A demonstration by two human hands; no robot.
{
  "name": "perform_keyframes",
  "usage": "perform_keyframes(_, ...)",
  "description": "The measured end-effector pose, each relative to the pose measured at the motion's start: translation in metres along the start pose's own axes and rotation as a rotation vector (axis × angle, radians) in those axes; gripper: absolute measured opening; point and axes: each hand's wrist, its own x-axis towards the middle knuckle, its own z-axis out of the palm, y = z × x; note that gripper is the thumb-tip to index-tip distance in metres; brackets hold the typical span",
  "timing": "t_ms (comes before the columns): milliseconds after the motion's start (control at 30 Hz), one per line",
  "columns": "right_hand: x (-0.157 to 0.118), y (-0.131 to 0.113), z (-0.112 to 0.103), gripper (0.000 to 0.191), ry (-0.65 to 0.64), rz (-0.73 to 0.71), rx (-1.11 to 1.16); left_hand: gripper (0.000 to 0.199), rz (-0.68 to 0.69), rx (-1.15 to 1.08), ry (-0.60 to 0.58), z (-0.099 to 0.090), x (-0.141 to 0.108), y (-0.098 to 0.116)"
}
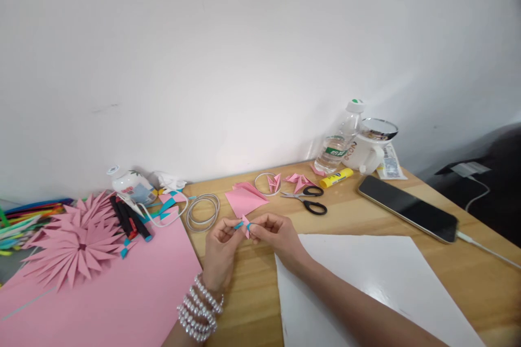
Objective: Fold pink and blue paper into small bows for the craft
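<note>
Between my two hands, above the wooden table, is a small folded piece of pink and blue paper (245, 223). My left hand (223, 246), with pearl bracelets at the wrist, pinches its left side. From the right, my right hand (277, 234) pinches the other side with thumb and finger. Just beyond the hands lie pink paper squares (246, 199). Black-handled scissors (311, 199) rest to their right, blades pointing left. Folded pink paper pieces (299, 180) sit behind the scissors, one inside a thin ring (267, 184).
On the left, pink paper flowers (81, 246) and dark markers (129, 219) lie on a pink sheet (122, 303). Wire coils (202, 212) are nearby. At right stand a water bottle (340, 141) and white mug (362, 154), with a yellow glue stick (336, 178), phone (407, 209) and white board (374, 282).
</note>
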Motion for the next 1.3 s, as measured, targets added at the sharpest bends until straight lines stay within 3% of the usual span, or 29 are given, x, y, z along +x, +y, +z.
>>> perform_keyframes(400, -0.006, 0.002, 0.007, 0.019, 0.191, -0.038, -0.072, 0.015, 0.031, 0.080, -0.053, 0.005, -0.003, 0.006)
perform_keyframes(567, -0.005, 0.002, 0.008, 0.015, 0.173, -0.029, -0.071, 0.012, 0.026, 0.016, -0.081, 0.002, -0.001, 0.002)
perform_keyframes(733, -0.005, 0.001, 0.008, 0.017, 0.202, 0.037, 0.002, 0.011, 0.074, 0.118, -0.103, 0.003, -0.002, 0.004)
perform_keyframes(900, -0.006, 0.002, 0.008, 0.016, 0.145, -0.015, -0.118, 0.009, 0.115, 0.181, 0.002, 0.004, -0.002, 0.003)
perform_keyframes(1000, -0.005, 0.003, 0.008, 0.014, 0.095, -0.040, -0.123, 0.011, 0.077, 0.183, 0.040, 0.002, 0.000, 0.002)
perform_keyframes(1300, -0.004, 0.009, 0.005, 0.013, 0.080, -0.062, -0.117, 0.014, -0.028, 0.033, -0.006, -0.001, 0.002, 0.000)
